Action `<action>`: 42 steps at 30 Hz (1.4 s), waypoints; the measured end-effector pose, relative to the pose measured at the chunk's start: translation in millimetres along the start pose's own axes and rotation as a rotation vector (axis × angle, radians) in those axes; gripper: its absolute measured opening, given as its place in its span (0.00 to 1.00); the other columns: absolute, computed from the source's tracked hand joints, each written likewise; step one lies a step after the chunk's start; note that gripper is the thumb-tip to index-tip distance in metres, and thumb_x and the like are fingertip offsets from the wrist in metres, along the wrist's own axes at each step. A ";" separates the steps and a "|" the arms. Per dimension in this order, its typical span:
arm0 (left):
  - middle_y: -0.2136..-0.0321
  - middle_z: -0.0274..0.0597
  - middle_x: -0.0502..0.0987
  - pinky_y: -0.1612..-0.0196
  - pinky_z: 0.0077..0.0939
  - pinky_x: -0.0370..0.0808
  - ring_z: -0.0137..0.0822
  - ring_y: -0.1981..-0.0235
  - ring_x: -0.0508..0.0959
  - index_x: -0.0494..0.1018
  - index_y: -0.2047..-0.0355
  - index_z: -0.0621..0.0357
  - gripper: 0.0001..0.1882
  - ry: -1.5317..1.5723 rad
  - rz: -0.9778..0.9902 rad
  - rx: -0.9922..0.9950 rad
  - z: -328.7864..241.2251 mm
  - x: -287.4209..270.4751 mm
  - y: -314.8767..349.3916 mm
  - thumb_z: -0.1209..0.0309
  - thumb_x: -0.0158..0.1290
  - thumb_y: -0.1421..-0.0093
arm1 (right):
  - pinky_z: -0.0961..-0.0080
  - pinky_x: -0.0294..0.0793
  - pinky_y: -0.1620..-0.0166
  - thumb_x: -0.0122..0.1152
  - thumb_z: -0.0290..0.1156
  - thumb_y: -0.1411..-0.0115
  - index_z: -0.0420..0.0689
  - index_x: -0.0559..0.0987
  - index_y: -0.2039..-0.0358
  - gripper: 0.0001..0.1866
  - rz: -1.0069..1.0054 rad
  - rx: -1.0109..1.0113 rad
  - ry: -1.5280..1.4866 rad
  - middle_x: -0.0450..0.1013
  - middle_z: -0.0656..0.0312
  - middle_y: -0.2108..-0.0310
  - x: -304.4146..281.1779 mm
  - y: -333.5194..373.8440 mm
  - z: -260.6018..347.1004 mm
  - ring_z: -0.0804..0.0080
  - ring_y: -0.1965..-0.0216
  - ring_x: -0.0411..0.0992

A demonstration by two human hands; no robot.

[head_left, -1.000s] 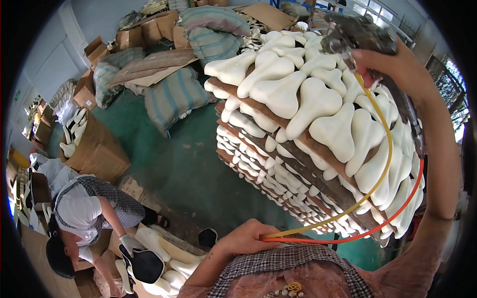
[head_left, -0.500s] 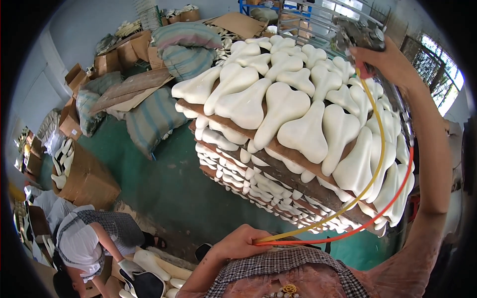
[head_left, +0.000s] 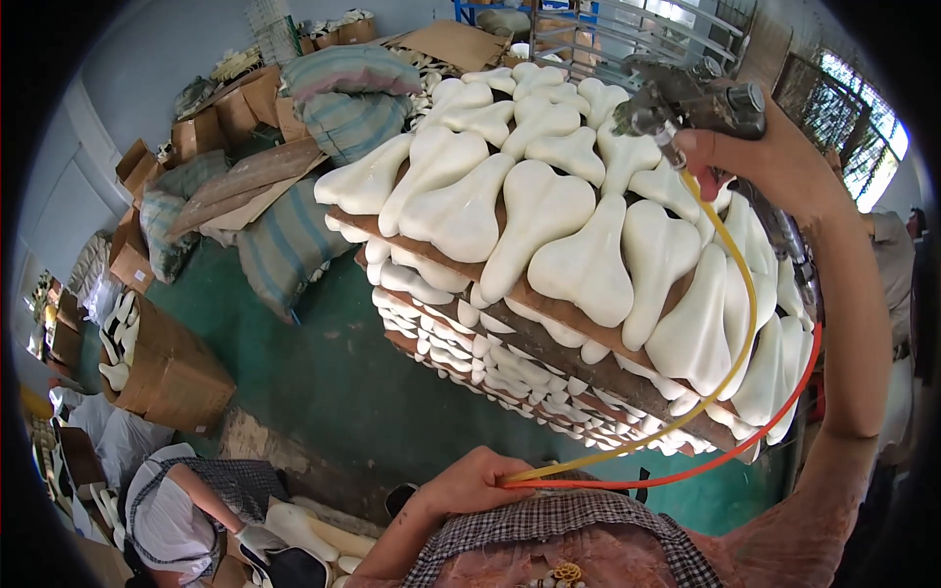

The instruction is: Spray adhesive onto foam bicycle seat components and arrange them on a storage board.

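Note:
My right hand (head_left: 760, 162) is wrapped round a metal spray gun (head_left: 676, 106), held raised over the right part of a tall stack. White bicycle saddle pads (head_left: 545, 218) cover the top board, set close together with their broad and narrow ends interlocking. From the gun hangs a yellow hose (head_left: 751, 284); a red hose (head_left: 784, 410) curves down beside it. Both hoses run to my left hand (head_left: 474, 483), which is closed on them near my waist, in front of my checked apron (head_left: 549, 512). The fingers of the left hand partly hide the hose ends.
Boards with more white pads (head_left: 510, 338) are layered beneath the top one. At lower left, a bent-over person (head_left: 181, 510) with a gloved hand handles a dark saddle piece (head_left: 299, 566). Striped sacks (head_left: 284, 240) and a cardboard box (head_left: 176, 367) stand on the green floor. A metal rack (head_left: 637, 39) is behind.
My right hand has brought the spray gun lower and leftward over the pads. The view has shifted slightly. My left hand keeps its hold on the hoses, and the other person bends lower.

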State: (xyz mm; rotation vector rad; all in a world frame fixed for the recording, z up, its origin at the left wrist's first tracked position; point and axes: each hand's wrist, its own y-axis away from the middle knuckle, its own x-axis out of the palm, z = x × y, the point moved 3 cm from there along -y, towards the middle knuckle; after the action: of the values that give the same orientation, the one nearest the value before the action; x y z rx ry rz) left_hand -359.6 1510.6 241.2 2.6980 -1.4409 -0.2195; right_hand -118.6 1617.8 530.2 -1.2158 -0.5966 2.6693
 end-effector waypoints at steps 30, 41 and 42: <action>0.81 0.42 0.75 0.75 0.20 0.67 0.23 0.80 0.68 0.75 0.63 0.62 0.12 -0.071 0.006 0.090 3.1 2.4 20.5 0.72 0.57 0.48 | 0.82 0.68 0.71 0.62 0.32 0.47 0.36 0.74 0.69 0.11 0.247 -0.019 -0.268 0.71 0.61 0.80 33.5 69.6 61.0 0.75 0.79 0.70; 0.79 0.44 0.75 0.73 0.20 0.68 0.24 0.80 0.69 0.74 0.62 0.61 0.12 -0.106 0.091 0.014 -7.2 6.6 4.8 0.72 0.57 0.48 | 0.80 0.70 0.70 0.65 0.33 0.50 0.38 0.71 0.58 0.21 0.243 0.106 -0.195 0.71 0.61 0.78 8.7 66.9 21.8 0.77 0.78 0.70; 0.79 0.44 0.75 0.73 0.20 0.68 0.24 0.79 0.70 0.75 0.62 0.61 0.12 -0.142 0.112 0.008 -10.0 6.7 0.9 0.72 0.56 0.48 | 0.79 0.70 0.70 0.65 0.34 0.50 0.39 0.71 0.59 0.20 0.249 0.194 -0.064 0.71 0.62 0.77 1.5 56.7 13.8 0.77 0.77 0.70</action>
State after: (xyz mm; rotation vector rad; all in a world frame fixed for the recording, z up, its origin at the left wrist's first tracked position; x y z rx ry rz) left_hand -355.1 1504.5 250.6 2.6453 -1.6275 -0.4059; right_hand -128.3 1562.5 513.9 -1.2258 -0.1973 2.8956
